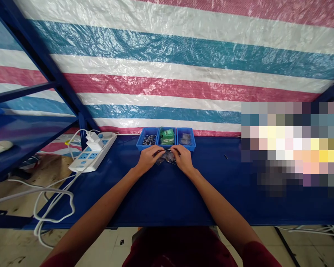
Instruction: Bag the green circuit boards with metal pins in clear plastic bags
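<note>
My left hand and my right hand meet at the middle of the blue table, just in front of three small blue bins. Both are closed, their fingertips pinching a small clear plastic bag from either side. A thin pale edge shows between the fingertips. Small dark pieces lie in or beneath the clear plastic; which of these I cannot tell. Dark metal pieces, like screws, fill the left bin. Green-and-white packets sit in the middle bin, and clear plastic bags in the right one.
A white power strip with plugged-in chargers stands at the table's left, its white cables looping over the edge. One small dark piece lies right of my hands. Striped sheeting hangs behind. The far right is pixelated.
</note>
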A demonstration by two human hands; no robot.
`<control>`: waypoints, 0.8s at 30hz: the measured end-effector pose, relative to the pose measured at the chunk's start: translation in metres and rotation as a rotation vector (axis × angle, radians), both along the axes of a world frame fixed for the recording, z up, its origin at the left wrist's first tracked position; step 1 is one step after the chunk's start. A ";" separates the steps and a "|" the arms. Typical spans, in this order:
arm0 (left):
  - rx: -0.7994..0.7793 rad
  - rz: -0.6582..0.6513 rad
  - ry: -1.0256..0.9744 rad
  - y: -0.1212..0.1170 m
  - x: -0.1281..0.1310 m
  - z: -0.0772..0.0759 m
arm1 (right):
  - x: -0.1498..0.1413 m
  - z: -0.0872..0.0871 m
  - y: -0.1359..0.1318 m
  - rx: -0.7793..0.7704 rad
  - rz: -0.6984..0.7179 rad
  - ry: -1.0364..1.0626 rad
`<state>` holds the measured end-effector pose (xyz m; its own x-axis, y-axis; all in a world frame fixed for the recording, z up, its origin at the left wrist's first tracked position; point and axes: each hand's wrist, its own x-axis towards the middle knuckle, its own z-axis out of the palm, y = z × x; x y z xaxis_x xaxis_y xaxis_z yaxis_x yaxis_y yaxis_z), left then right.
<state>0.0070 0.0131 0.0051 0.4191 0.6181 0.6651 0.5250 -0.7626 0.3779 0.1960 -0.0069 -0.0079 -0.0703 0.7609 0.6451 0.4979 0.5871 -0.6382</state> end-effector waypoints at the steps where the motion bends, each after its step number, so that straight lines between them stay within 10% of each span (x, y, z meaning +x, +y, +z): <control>1: 0.006 -0.009 -0.005 0.000 0.000 0.000 | 0.000 0.000 0.000 0.017 -0.006 0.003; 24: 0.070 -0.001 -0.081 -0.004 0.002 -0.001 | 0.001 0.000 0.000 0.131 0.031 -0.029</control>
